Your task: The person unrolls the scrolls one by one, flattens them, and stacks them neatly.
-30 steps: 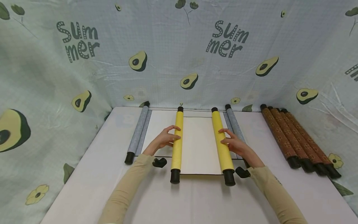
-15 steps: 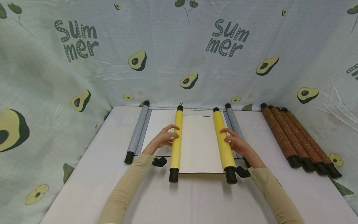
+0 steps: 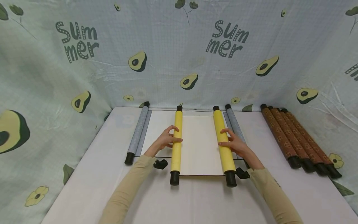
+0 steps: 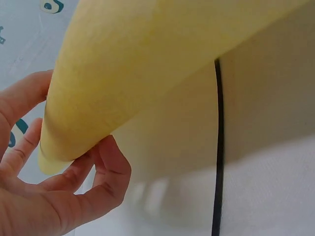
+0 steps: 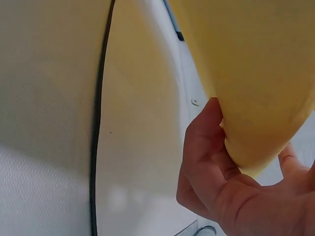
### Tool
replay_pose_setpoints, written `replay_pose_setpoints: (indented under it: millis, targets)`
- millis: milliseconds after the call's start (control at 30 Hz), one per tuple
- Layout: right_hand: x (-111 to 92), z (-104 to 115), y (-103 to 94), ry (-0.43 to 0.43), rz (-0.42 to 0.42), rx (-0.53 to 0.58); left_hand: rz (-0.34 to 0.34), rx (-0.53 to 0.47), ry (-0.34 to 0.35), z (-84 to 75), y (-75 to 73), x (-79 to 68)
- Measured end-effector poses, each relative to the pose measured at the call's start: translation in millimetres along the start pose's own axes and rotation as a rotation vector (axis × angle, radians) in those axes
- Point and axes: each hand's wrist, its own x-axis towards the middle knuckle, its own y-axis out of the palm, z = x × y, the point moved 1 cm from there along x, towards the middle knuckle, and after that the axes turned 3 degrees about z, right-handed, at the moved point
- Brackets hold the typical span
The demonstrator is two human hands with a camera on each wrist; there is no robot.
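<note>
A partly unrolled yellow scroll [image 3: 201, 146] with black end caps is held in both hands, its white sheet showing between two rolls. My left hand [image 3: 163, 140] grips the left roll [image 3: 176, 155] from its outer side, thumb and fingers around it. The right roll [image 3: 226, 155] is gripped by my right hand [image 3: 237, 145] in the same way. In the left wrist view, fingers curl beneath the yellow roll [image 4: 98, 78]; the right wrist view shows the other yellow roll [image 5: 261, 98] in the right hand. Behind it, an opened grey scroll [image 3: 138, 133] lies partly covered.
Several brown patterned scrolls [image 3: 279, 137] with black caps lie side by side at the table's right. The white table [image 3: 92, 193] meets an avocado-print cloth [image 3: 165, 34] at its back and sides. Dark wrist cameras [image 3: 160, 164] sit by each cuff.
The two yellow rolls are slightly farther apart, the right one having shifted a little to the right. Fingers of both hands have shifted on the rolls.
</note>
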Motion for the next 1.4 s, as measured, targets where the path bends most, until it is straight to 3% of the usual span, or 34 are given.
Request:
replay_pose_setpoints:
  millis: [567,1100,1400]
  targets:
    - [-0.2,-2.9,-6.1,-0.017,0.053,0.000,-0.007,-0.023,0.037,-1.9,-4.3,-3.1]
    - [-4.2,-2.4,-10.7,-0.024,0.035,0.014,0.014,0.011,0.035,-1.7,-5.5,-2.5]
    - [-5.9,-1.2,-14.3,-0.037,0.046,0.003,0.042,0.005,0.045,-9.8,-5.7,-11.6]
